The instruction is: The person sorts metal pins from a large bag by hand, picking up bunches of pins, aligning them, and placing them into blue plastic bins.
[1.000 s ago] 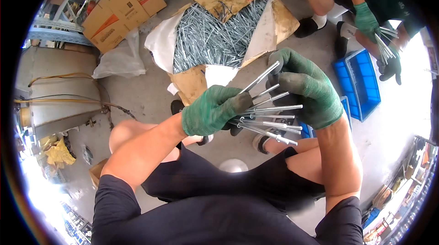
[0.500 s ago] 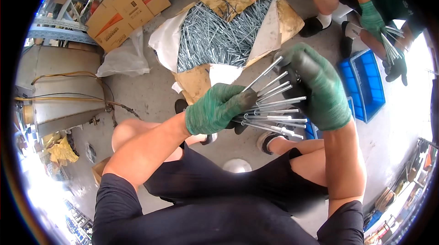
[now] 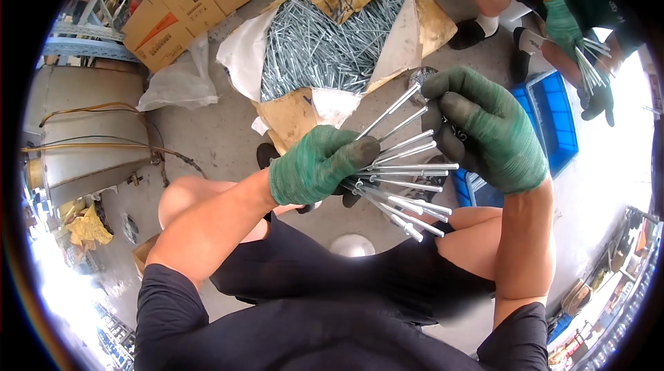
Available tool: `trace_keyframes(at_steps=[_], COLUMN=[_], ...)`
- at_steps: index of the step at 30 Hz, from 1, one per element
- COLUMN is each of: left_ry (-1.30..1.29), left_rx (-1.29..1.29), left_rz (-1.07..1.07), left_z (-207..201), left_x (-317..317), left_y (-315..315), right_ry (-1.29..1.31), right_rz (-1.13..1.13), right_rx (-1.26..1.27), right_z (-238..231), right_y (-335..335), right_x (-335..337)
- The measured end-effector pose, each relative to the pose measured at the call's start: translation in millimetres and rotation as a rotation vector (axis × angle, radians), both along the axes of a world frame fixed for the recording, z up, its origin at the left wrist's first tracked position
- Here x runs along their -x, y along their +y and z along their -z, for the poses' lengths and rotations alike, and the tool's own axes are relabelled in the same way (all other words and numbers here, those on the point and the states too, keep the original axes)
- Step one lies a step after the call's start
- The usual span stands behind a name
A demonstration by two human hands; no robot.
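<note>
My left hand (image 3: 315,163), in a green knitted glove with dark fingertips, is closed on a fanned bunch of thin silver metal rods (image 3: 408,169). Their free ends spread to the right, and some carry small collars near my fingers. Just right of these ends is my right hand (image 3: 494,129), in a matching glove, with its fingers curled and thumb bent in. Small shiny bits show between those fingers, too small to name. Beyond both hands, an opened carton (image 3: 432,25) lined with white sheeting holds a heap of similar rods (image 3: 325,42).
Blue plastic crates (image 3: 553,122) stand on the floor at the right, one partly behind my right hand. Across from me, at upper right, a co-worker's gloved hand (image 3: 564,25) holds rods. Cardboard boxes (image 3: 187,11), a plastic bag (image 3: 180,84) and a metal housing with hoses (image 3: 90,129) are at the left.
My right hand has drawn slightly right, away from the rod ends, and its fingers show more clearly. The bunch in my left hand has tilted, its lower rods now pointing further down.
</note>
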State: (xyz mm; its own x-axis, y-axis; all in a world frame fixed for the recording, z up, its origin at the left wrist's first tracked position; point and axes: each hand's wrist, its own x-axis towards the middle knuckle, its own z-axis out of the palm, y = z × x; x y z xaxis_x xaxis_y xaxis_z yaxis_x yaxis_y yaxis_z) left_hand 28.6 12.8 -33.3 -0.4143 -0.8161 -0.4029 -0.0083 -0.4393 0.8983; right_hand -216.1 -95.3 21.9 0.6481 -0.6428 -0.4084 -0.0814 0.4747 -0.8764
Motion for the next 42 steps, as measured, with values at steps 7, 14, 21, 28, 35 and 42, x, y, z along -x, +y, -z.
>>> trace_keyframes(at_steps=[7, 14, 21, 28, 35, 42], left_ry=[-0.109, -0.09, -0.117, -0.121, -0.07, -0.331], left_rx=[0.064, 0.037, 0.212, 0.135, -0.041, 0.832], left_rz=[0.029, 0.001, -0.005, 0.013, 0.038, 0.174], left_z=[-11, -8, -2, -5, -15, 19], left_x=[0, 2, 2, 0, 2, -8], left_y=[-1, 1, 0, 1, -2, 0], right_ry=[0.068, 0.04, -0.058, -0.13, -0.11, -0.057], right_rz=[-0.066, 0.002, 0.053, 0.01, 0.072, -0.026], right_rx=[0.104, 0.139, -0.006, -0.032, 0.03, 0.06], right_z=[0, 7, 13, 14, 11, 8], right_y=[2, 3, 6, 3, 7, 5], right_x=[-2, -3, -2, -3, -5, -6])
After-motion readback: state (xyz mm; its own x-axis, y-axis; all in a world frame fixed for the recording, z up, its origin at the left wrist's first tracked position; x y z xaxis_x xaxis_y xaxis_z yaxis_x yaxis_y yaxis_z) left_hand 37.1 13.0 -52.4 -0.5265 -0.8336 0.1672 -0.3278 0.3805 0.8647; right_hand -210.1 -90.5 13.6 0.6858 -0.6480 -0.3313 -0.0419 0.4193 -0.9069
